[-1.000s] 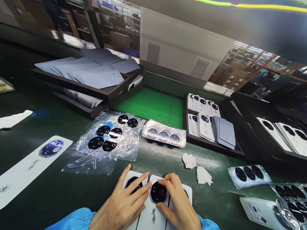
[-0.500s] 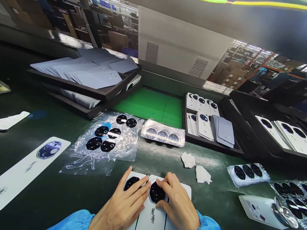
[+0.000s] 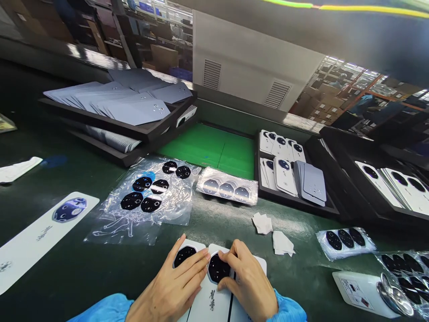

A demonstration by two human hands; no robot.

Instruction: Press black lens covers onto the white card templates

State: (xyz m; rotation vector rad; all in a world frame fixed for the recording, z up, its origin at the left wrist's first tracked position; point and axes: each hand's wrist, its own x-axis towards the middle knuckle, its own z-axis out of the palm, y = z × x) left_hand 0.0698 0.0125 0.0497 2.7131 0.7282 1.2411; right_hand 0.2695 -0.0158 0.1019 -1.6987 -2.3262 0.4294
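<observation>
Ok, nearest first. Three white covers lie side by side at the desk [image 3: 83, 273] edge; the middle cover [image 3: 210, 304] is my reference.

A black octagonal camera module [image 3: 218, 268] sits on its top end. The right hand [image 3: 250, 286] is curled over the module, thumb at the lower edge, fingertips on the upper edge. It's pinching it, likely to seat it square. The left hand [image 3: 170, 290] lies flat and unclenched, grasping nothing. Its fingers cross the left neighbour cover [image 3: 183, 256], tips against the module's left side. That reads as a brace so the covers don't slide. The neighbour carries its own module.

Just beyond the middle cover, to the right: two crumpled paper scraps [image 3: 263, 223], probably peeled liners.
Beyond-left: a clear film sheet [image 3: 114, 226] with six loose black modules, spread flat so each is easy to pick.
Straight beyond: a sealed clear packet [image 3: 227, 190] with three modules.
Right: a second packet [image 3: 345, 239], also three.
Far left: a long white card [image 3: 40, 237].

Further beyond the middle cover: a green mat [image 3: 217, 150].
Beyond-right: a black tray [image 3: 295, 202] with white covers in rows and a grey stack leaning beside them.
Beyond-left: stacked black trays [image 3: 134, 130], grey sheets fanned in the top one.
Far right: another tray [image 3: 375, 210], with more white covers.
</observation>
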